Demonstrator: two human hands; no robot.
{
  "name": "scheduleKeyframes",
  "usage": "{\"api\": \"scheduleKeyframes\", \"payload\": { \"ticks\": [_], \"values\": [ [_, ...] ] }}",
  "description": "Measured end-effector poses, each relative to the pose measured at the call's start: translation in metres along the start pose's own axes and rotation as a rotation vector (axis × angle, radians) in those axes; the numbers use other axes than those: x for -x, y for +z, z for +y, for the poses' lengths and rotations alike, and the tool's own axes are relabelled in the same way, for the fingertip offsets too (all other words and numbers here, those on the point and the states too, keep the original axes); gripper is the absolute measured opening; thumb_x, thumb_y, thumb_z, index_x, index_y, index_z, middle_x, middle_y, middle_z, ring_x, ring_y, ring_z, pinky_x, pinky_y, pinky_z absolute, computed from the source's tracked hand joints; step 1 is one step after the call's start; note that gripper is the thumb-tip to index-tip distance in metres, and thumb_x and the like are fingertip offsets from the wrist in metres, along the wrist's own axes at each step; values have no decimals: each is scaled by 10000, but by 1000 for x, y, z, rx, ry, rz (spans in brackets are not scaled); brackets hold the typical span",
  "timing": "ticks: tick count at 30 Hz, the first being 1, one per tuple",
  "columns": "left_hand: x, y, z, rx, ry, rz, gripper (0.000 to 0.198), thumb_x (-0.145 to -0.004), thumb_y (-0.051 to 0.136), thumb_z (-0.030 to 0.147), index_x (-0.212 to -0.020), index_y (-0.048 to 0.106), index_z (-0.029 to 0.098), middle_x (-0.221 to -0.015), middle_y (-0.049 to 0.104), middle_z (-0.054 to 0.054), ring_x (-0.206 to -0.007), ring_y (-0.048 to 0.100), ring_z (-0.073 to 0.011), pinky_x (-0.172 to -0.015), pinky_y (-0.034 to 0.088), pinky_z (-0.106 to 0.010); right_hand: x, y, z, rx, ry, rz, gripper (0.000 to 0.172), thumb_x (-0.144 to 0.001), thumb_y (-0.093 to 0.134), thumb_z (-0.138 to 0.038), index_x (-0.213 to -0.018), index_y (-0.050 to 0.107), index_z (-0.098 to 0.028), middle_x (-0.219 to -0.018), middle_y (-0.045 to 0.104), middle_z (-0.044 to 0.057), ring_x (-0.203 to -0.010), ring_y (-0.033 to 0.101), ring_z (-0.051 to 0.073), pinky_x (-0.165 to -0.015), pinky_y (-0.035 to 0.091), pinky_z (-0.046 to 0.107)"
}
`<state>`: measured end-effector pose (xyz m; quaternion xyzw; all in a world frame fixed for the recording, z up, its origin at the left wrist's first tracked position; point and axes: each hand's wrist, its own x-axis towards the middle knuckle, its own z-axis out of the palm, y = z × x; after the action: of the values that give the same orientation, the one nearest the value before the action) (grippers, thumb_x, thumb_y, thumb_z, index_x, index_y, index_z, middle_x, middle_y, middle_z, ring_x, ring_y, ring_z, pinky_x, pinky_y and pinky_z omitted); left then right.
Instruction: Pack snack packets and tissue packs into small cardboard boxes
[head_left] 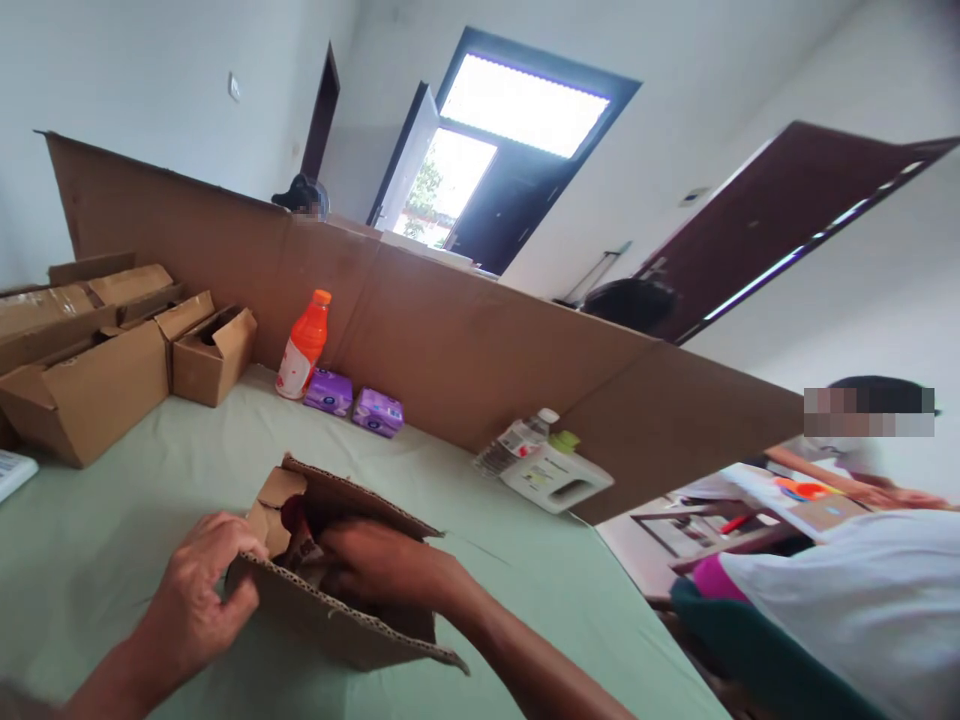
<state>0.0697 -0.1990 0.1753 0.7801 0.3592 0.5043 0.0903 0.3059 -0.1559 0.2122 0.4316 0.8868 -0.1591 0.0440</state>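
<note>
A small open cardboard box (352, 625) lies on the pale green table (525, 590) in front of me. My left hand (199, 590) grips the box's left edge, fingers curled round the near flap. My right hand (375, 560) reaches inside the box, fingers hidden among its contents; something dark red (294, 515) shows inside, too hidden to name.
Open cardboard boxes (90, 370) stand at the far left. An orange bottle (304, 345) and two purple packets (352, 400) sit against a tall cardboard divider (450, 340). A clear bottle (517, 440) and white jug (559, 478) lie by it. Another person (825, 590) sits at right.
</note>
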Motion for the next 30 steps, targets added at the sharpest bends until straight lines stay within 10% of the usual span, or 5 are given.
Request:
{"api": "scheduleKeyframes", "payload": {
  "ticks": [7,12,22,30],
  "values": [
    [2,-6,-9,-17,-48,-53,112,-855,576,168,-931,616,240,-1299,625,-83,-1184,625,-225,-944,535,-316,97,-15,16,-184,110,536,275,-992,502,-314,-1182,693,-260,-1223,723,72,-1124,679,219,-971,552,375],
    [-6,1,-20,13,-84,-215,171,-887,601,316,-1044,616,251,-1287,667,-65,-1134,669,-224,-939,558,-322,104,5,25,-175,159,782,370,-967,543,-327,-1323,619,-258,-1405,613,109,-1292,579,262,-1057,504,453],
    [-5,25,-30,-146,-148,-37,404,-898,562,240,-1301,575,252,-1343,571,-120,-1166,627,-251,-971,565,-432,83,41,29,-236,54,608,273,-931,605,-289,-1176,722,-258,-1201,735,91,-1106,669,267,-948,545,445],
    [-16,18,-56,359,-225,-500,478,-771,652,311,-1249,656,299,-1612,319,-104,-1427,428,-375,-1093,435,-553,95,113,47,-350,70,894,364,-964,541,-266,-1295,677,-332,-1395,631,83,-1359,526,322,-1037,520,572]
  ]
}}
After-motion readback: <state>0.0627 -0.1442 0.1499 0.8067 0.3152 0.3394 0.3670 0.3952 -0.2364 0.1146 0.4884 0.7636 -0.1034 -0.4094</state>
